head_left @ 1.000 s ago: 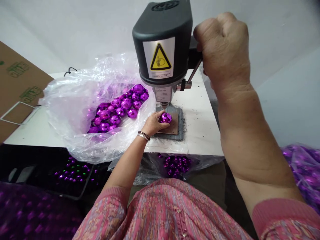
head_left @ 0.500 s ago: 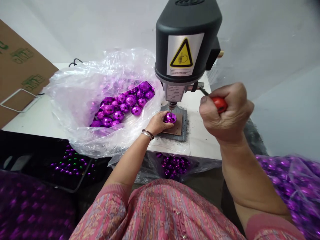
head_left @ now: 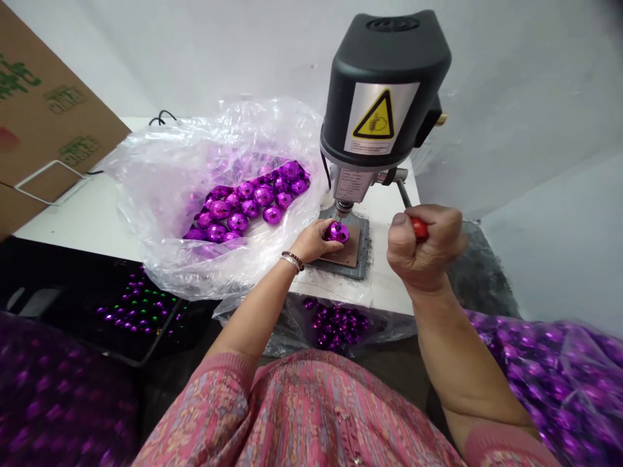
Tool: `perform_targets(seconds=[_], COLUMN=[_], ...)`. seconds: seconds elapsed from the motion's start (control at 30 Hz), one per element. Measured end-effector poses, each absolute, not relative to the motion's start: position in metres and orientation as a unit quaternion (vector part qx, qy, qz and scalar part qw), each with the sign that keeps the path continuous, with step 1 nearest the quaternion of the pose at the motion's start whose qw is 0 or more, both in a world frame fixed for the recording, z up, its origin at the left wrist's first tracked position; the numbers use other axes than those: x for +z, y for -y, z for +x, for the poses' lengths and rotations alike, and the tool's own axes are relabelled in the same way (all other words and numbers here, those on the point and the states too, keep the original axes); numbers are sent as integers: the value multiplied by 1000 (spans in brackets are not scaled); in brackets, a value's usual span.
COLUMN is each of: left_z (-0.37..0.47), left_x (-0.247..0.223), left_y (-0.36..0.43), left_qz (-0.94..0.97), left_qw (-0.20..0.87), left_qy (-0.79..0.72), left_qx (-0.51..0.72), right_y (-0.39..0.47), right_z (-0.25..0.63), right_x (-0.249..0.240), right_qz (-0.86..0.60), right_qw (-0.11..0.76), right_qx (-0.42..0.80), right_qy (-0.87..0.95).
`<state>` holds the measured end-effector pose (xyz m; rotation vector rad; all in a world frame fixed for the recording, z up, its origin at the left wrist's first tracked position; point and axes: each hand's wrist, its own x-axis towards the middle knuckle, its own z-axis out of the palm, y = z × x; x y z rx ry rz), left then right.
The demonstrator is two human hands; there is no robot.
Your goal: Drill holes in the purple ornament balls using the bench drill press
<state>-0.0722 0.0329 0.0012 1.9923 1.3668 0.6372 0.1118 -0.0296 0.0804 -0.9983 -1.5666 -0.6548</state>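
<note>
A shiny purple faceted ball (head_left: 337, 232) rests on a brown board (head_left: 348, 251) over the grey base of a drill press (head_left: 389, 71). Thumb and fingers of my left hand (head_left: 315, 242) grip the ball from its left side. The drill chuck (head_left: 344, 207) is directly above, its thin bit down at the ball's top; whether it has entered is too small to tell. My right hand (head_left: 422, 245) is wrapped round the red knob (head_left: 418, 228) of the press lever, right of the machine. A yellow warning triangle is on the motor housing.
Left of the press, a clear plastic bag (head_left: 160, 259) lies open on the white table (head_left: 92, 220) with several purple balls (head_left: 263, 195). A cardboard box (head_left: 53, 123) stands at far left. More bagged purple balls (head_left: 559, 370) are at lower right, others below the table edge.
My right hand has moved down with the red knob, and the lever slants more steeply downward. My left hand still holds the ball. The view has shifted slightly.
</note>
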Motion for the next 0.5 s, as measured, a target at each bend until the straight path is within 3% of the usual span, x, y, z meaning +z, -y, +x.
perform_targets(seconds=[0.5], left_z=[-73], left_x=[-2], left_y=[-35], left_qz=[760], left_qw=[316], left_qy=[-513], left_qx=[244], right_y=[22], right_z=[101], right_x=[61], right_qz=[-386], right_qw=[614], right_qx=[-271], right_qy=[633])
